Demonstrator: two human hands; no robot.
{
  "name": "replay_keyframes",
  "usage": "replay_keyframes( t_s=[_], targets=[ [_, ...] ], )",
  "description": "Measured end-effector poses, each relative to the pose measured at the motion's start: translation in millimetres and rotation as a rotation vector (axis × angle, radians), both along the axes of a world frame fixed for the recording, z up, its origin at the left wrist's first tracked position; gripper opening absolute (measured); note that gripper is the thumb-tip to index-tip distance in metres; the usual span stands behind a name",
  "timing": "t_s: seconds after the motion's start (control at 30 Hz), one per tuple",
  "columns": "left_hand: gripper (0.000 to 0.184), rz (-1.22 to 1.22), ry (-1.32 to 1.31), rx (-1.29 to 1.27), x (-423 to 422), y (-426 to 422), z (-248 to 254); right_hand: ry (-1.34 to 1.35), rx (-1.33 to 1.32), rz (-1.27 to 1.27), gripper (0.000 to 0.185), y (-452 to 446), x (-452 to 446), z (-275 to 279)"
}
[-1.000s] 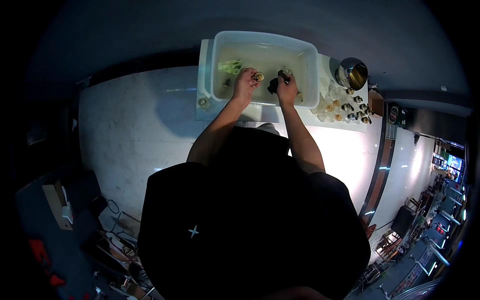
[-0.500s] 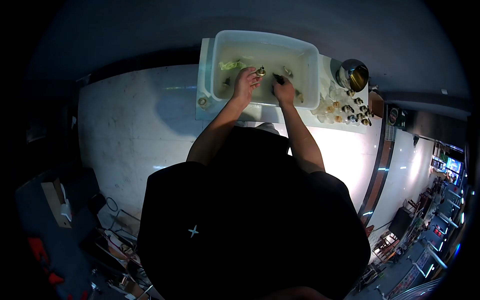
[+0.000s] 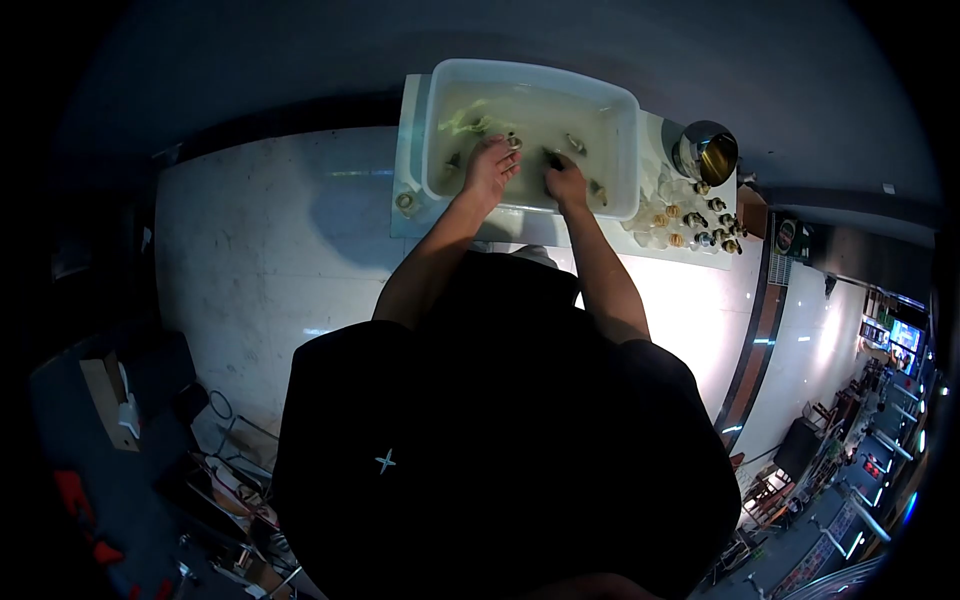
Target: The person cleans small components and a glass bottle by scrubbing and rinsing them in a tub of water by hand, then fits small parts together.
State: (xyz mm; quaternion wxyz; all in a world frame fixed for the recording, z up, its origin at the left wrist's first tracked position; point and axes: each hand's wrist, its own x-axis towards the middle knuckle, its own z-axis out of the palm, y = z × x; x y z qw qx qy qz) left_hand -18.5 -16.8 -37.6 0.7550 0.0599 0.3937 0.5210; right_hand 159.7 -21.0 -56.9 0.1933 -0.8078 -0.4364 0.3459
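Observation:
A white plastic tub [image 3: 632, 150] of cloudy water stands on a pale table. My left hand [image 3: 488, 172] is over the tub's left half, fingers closed round a small round brass-coloured piece with a dark knob [image 3: 514, 143]. My right hand [image 3: 566, 185] is lowered beside it, closed on a small dark object [image 3: 553, 158] whose kind I cannot make out. A yellow-green cloth or net [image 3: 468, 122] lies in the water behind my left hand. Several small pieces, such as this one [image 3: 574, 143], lie in the tub around my hands.
Right of the tub, several small brass-and-dark pieces [image 3: 718, 220] sit on clear plastic. A shiny metal pot [image 3: 706, 152] stands behind them. A small round piece [image 3: 405, 203] lies at the table's left end. A cardboard box [image 3: 753, 210] is beyond the right end.
The brass-coloured piece in my left hand has shifted slightly left and turned. The green cloth has spread out in the water. My right hand has barely moved.

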Motion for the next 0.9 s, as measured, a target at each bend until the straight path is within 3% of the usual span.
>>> replay_keyframes(
  t_s=[0.1, 0.2, 0.4, 0.5, 0.6, 0.7, 0.83, 0.9],
  targets=[
    [0.032, -0.005, 0.023, 0.054, 0, 0, -4, -0.163, -0.151, 0.238, 0.064, 0, -3, 8],
    [0.029, -0.046, 0.020, 0.108, -2, 2, -15, -0.237, -0.267, 0.385, 0.069, 10, 2, -32],
    [0.020, -0.055, -0.136, -0.033, -8, 5, -9, -0.311, -0.264, 0.637, 0.075, 19, 12, -60],
    [0.023, -0.060, -0.165, -0.046, -9, 5, -9, -0.101, -0.252, 0.622, 0.069, 9, 4, -10],
    [0.029, -0.095, -0.135, 0.004, -10, 6, -9, 0.105, -0.262, 0.622, 0.052, 14, 7, -20],
    [0.028, -0.110, -0.106, -0.011, -10, 6, -5, 0.569, -0.379, 0.185, 0.029, 16, 15, -25],
    [0.026, -0.108, -0.078, -0.061, -6, 8, -5, 1.085, -0.293, -0.144, 0.017, 17, 25, -22],
    [0.026, -0.133, -0.094, 0.011, -8, 9, -12, 1.144, -0.257, -0.227, 0.016, 13, 21, 7]
  ],
)
